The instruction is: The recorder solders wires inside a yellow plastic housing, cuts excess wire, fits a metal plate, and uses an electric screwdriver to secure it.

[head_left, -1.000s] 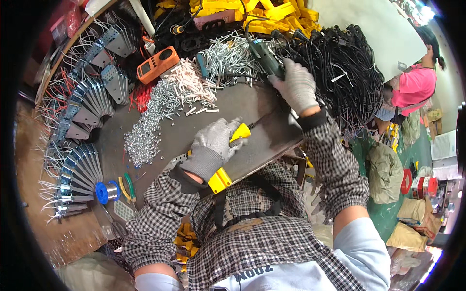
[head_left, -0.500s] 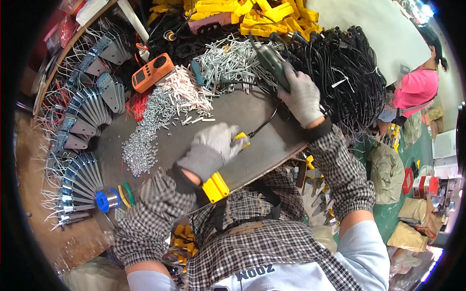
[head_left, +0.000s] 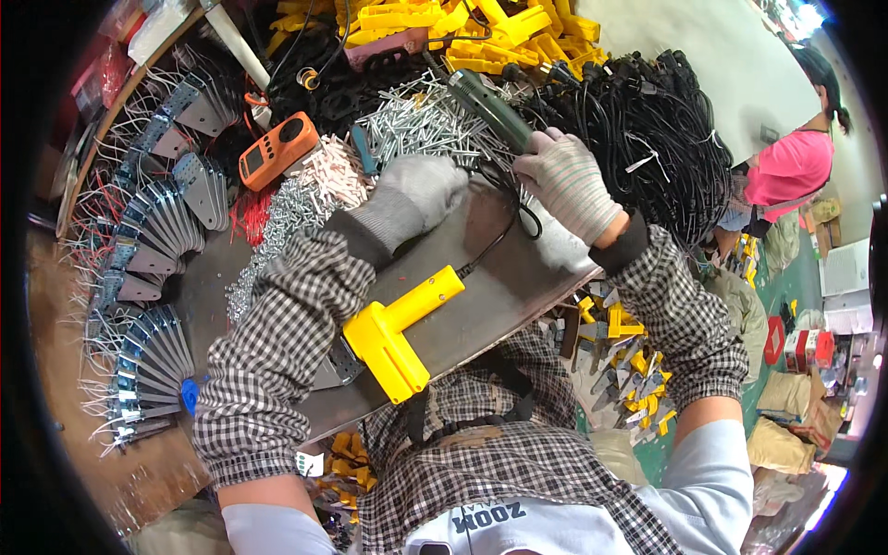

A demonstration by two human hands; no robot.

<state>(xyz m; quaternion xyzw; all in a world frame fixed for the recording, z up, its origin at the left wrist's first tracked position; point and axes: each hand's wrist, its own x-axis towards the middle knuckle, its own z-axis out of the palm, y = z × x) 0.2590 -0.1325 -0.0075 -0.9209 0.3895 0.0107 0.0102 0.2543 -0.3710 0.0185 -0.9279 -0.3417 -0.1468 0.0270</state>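
My right hand [head_left: 569, 185], in a pale striped glove, is closed around the rear end of a dark green electric screwdriver [head_left: 488, 106], which points to the far left. My left hand [head_left: 421, 192], in a grey glove, has its fingers curled at the near edge of a heap of long silver screws [head_left: 416, 120]; whatever they pinch is hidden. Nearer me on the dark tabletop lies a yellow plastic handle housing [head_left: 393, 347], untouched. A black cord runs from its narrow end, and a grey metal plate [head_left: 338, 368] sticks out of its wide end.
Black power cords [head_left: 638, 139] are heaped at the right, yellow housings [head_left: 518, 32] at the back. An orange meter [head_left: 277, 151], pale sleeves [head_left: 338, 171] and small screws [head_left: 287, 213] lie left of centre. Metal plates with wires [head_left: 153, 222] line the left edge. A person in pink [head_left: 791, 171] is at far right.
My left hand has left the yellow housing and moved away from me to the screw heap. The housing now lies on the table. My right hand has shifted slightly left with the screwdriver.
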